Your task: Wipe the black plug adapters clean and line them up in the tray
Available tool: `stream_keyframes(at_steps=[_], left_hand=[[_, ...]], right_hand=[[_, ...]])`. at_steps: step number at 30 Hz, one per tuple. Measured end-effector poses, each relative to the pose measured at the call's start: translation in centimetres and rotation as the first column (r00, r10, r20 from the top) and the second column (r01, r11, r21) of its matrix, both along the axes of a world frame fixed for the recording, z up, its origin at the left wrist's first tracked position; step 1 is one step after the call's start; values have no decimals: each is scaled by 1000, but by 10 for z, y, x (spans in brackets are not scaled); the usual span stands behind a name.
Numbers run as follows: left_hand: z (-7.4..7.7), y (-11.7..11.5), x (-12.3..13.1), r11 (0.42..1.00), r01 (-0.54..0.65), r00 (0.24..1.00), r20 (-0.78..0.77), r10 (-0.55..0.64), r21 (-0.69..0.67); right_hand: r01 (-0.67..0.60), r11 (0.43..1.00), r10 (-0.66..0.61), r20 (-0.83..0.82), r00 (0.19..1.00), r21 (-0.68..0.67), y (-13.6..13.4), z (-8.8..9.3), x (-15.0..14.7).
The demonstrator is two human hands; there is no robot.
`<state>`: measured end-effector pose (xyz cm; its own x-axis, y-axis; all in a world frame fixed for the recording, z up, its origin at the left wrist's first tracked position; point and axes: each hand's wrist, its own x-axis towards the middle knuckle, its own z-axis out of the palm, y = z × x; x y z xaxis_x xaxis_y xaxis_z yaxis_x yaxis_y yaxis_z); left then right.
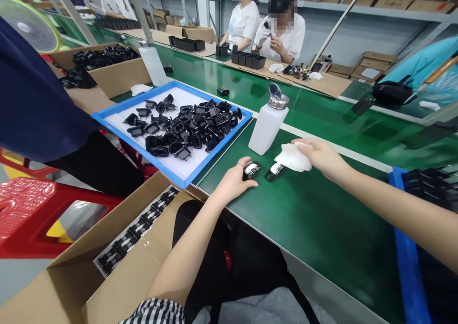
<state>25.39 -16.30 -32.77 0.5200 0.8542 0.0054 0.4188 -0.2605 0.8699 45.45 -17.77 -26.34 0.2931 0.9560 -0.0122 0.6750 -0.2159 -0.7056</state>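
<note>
My left hand (233,182) is at the table's near edge, fingers curled round a small black plug adapter (252,170) with white printing on its face. Just right of it, a second black plug adapter (275,172) with similar printing lies on the green table. My right hand (320,158) pinches a crumpled white cloth (294,157) between thumb and fingers, over the far end of the second adapter. Behind both hands stands a white pump bottle (267,129), its metal lid flipped up.
A blue-rimmed tray (143,153) of loose black plug adapters lies to the left. On the right is another blue tray (411,262) with black pieces. An open carton (67,271) stands below the table. Beyond the green belt (322,97), co-workers sit; someone in dark blue is at left.
</note>
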Motion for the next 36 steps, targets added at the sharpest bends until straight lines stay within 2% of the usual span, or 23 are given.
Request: stream_keyframes(at_steps=[2, 4, 7, 10, 13, 15, 19, 21, 22, 24, 26, 27, 28, 30, 32, 34, 36], left_hand=[[1, -6, 7, 1000, -18, 1000, 11, 18, -20], [2, -13, 17, 998, -57, 998, 19, 57, -26], [1, -20, 32, 990, -142, 990, 20, 142, -5], [1, -22, 37, 971, -237, 972, 9, 237, 24], [1, -21, 33, 965, -253, 966, -41, 256, 68], [3, -20, 28, 969, -233, 967, -85, 240, 87], [5, -16, 19, 985, -162, 980, -104, 167, 53], [5, -13, 14, 992, -119, 988, -91, 122, 39], [5, -11, 12, 994, -100, 991, -84, 103, 42], [4, -7, 9, 997, -57, 996, -66, 61, 56], [3, -5, 7, 998, -15, 999, -48, 19, 68], [3, -5, 6, 997, 1, 999, -40, 2, 78], [3, -5, 4, 996, 15, 999, -36, -12, 92], [6, -5, -4, 990, 25, 998, -53, -18, 136], [13, -2, -18, 979, -18, 994, -99, 39, 204], [24, 7, -36, 945, -159, 967, -147, 208, 287], [35, 23, -55, 880, -322, 892, -201, 406, 349]], right_hand=[[54, 991, -82, -231, 969, -124, -3, -9, -4], [21, 986, -88, -405, 910, -166, -10, -18, -14], [-88, 981, -8, -488, 873, -175, -20, -22, -31], [-170, 972, 113, -310, 944, -164, -19, -15, -38], [-243, 970, 243, -4, 970, 0, -15, -13, -38], [-381, 921, 366, 156, 917, 81, -19, -18, -39], [-682, 727, 614, 370, 697, 81, -42, -30, -45], [-754, 656, 695, 362, 622, 37, -50, -26, -43], [-763, 646, 725, 310, 615, 1, -50, -20, -40], [-730, 676, 736, 129, 664, -100, -44, -7, -29], [-648, 730, 655, -49, 754, -217, -29, 4, -13], [-592, 763, 594, -79, 801, -262, -20, 6, -3], [-529, 797, 538, -55, 841, -291, -11, 6, 7], [-394, 870, 445, 129, 886, -296, 5, 1, 25], [-289, 921, 369, 339, 865, -263, 17, -5, 37], [-244, 931, 347, 447, 825, -271, 23, -7, 40], [-243, 923, 368, 502, 783, -298, 24, -4, 33]])
